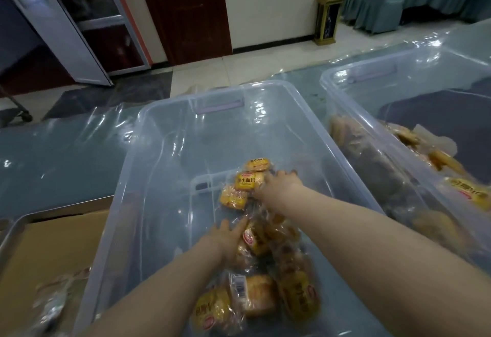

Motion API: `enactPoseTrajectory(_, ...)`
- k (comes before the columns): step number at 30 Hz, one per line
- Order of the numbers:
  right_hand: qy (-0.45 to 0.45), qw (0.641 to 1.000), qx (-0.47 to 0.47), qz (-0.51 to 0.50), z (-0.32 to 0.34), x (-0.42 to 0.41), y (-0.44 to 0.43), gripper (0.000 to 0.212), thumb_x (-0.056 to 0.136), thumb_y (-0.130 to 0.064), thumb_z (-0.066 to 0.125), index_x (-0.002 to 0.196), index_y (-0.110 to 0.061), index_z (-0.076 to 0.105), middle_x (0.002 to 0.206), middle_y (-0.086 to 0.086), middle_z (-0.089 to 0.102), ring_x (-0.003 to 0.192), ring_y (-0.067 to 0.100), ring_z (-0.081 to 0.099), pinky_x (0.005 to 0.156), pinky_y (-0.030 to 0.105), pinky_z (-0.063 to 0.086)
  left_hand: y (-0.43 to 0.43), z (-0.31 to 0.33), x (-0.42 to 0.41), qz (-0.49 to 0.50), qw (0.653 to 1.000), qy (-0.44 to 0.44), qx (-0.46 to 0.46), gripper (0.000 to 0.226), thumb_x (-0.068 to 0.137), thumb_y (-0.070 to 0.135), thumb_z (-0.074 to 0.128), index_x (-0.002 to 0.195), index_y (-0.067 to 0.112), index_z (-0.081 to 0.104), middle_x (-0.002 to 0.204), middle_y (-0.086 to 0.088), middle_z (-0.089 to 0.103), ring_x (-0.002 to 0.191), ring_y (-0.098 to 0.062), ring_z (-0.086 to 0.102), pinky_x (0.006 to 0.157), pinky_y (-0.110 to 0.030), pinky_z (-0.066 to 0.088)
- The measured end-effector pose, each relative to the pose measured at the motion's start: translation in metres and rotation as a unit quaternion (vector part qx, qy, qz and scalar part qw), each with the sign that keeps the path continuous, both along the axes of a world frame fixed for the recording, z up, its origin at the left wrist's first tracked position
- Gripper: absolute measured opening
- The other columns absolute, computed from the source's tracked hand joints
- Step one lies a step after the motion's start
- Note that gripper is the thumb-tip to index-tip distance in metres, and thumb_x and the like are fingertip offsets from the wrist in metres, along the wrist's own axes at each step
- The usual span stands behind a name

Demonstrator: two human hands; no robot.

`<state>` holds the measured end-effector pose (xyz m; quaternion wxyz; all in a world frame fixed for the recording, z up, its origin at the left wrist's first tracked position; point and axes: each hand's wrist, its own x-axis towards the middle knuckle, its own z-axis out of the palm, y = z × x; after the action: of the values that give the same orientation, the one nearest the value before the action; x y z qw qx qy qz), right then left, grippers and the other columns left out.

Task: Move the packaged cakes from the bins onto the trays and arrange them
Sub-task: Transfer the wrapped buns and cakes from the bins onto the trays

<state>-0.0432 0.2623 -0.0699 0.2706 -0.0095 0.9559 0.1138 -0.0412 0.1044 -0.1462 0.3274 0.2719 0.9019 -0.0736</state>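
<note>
The room has a pale tiled floor (239,71), a dark red door (183,10) at 11 o'clock and teal-draped chairs (385,4) at 1 o'clock. The table (53,150) wears teal cloth under shiny clear plastic. On it, a clear bin (159,177) sits centre, a second bin (345,76) at 2 o'clock, and a metal tray (16,228) at 8 o'clock. The packaged cakes (265,294) lie in the centre bin toward 6 o'clock. The left hand (225,238) rests flat on them; the right hand (279,184) bends over the far packets, grip unclear.
</note>
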Motion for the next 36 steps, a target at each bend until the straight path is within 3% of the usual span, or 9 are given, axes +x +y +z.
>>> enactPoseTrajectory(2,-0.007,1.000,0.002,0.001,0.002,0.001,0.000,0.059,0.092,-0.036,0.056,0.144,-0.022,0.032,0.148,0.019,0.027,0.132,0.044,0.028,0.104,0.060,0.028,-0.001,-0.002,0.000,-0.002,0.999,0.026,0.028,0.085,0.085,0.025,0.064,0.147,0.031,0.007,0.142,-0.018,0.028,0.126,-0.039,0.036,0.101,-0.045,0.039)
enactPoseTrajectory(4,-0.011,1.000,0.005,0.000,0.004,0.004,0.000,0.064,0.091,-0.037,0.058,0.145,-0.021,0.029,0.147,0.020,0.027,0.132,0.044,0.029,0.103,0.060,0.030,-0.002,0.001,-0.002,-0.001,0.997,0.041,0.062,0.055,0.089,0.023,0.057,0.135,0.024,0.027,0.131,-0.017,0.039,0.115,-0.036,0.045,0.094,-0.042,0.043)
enactPoseTrajectory(8,-0.002,1.000,-0.004,-0.004,0.011,0.006,-0.002,0.065,0.091,-0.033,0.059,0.146,-0.019,0.027,0.148,0.019,0.028,0.132,0.043,0.029,0.103,0.059,0.029,-0.003,0.014,-0.004,-0.001,0.994,0.081,0.074,0.030,0.092,0.024,0.048,0.121,0.019,0.041,0.121,-0.014,0.044,0.112,-0.034,0.045,0.087,-0.040,0.040)
enactPoseTrajectory(12,0.005,1.000,-0.017,0.002,0.019,0.004,0.001,0.061,0.092,-0.037,0.057,0.145,-0.025,0.031,0.149,0.017,0.027,0.134,0.042,0.027,0.105,0.059,0.030,0.000,0.043,-0.015,-0.026,0.973,0.217,0.068,0.040,0.091,0.012,0.045,0.130,0.020,0.042,0.135,-0.012,0.043,0.121,-0.032,0.042,0.091,-0.043,0.042)
enactPoseTrajectory(18,0.050,0.993,-0.103,0.027,0.039,0.002,0.012,0.069,0.085,-0.035,0.065,0.143,-0.038,0.028,0.137,0.009,0.039,0.121,0.036,0.043,0.098,0.045,0.043,-0.009,0.101,-0.015,-0.056,0.942,0.328,0.045,0.033,0.091,0.009,0.041,0.123,0.018,0.046,0.121,-0.010,0.049,0.116,-0.030,0.043,0.085,-0.037,0.038)
enactPoseTrajectory(25,0.208,0.945,-0.247,0.047,0.083,0.020,-0.012,0.081,0.078,-0.032,0.065,0.141,-0.036,0.014,0.129,0.005,0.043,0.109,0.032,0.051,0.087,0.040,0.045,-0.060,0.184,0.009,-0.073,0.854,0.506,0.099,0.024,0.090,0.013,0.043,0.113,0.020,0.046,0.118,-0.005,0.048,0.110,-0.027,0.043,0.080,-0.035,0.033)
enactPoseTrajectory(28,0.271,0.926,-0.246,0.094,0.099,0.044,-0.037,0.079,0.075,-0.031,0.067,0.135,-0.035,0.016,0.132,0.004,0.042,0.106,0.029,0.053,0.085,0.039,0.047,-0.103,0.210,0.026,-0.050,0.822,0.545,0.159,0.020,0.087,0.017,0.055,0.107,0.020,0.053,0.113,-0.005,0.054,0.103,-0.026,0.048,0.076,-0.035,0.037)
enactPoseTrajectory(31,0.334,0.898,-0.257,0.127,0.115,0.067,-0.075,0.078,0.072,-0.031,0.069,0.133,-0.034,0.021,0.139,0.001,0.026,0.108,0.029,0.052,0.078,0.038,0.051,-0.151,0.226,0.048,-0.029,0.805,0.556,0.206,0.022,0.076,0.019,0.073,0.095,0.016,0.062,0.099,-0.008,0.060,0.090,-0.027,0.054,0.068,-0.036,0.041)
enactPoseTrajectory(36,0.418,0.851,-0.283,0.144,0.121,0.094,-0.175,0.080,0.068,-0.029,0.076,0.132,-0.035,0.027,0.131,0.001,0.020,0.115,0.029,0.044,0.086,0.036,0.045,-0.246,0.222,0.091,0.051,0.792,0.555,0.250,0.023,0.075,0.015,0.072,0.097,0.017,0.064,0.101,-0.008,0.061,0.094,-0.029,0.055,0.069,-0.040,0.046)
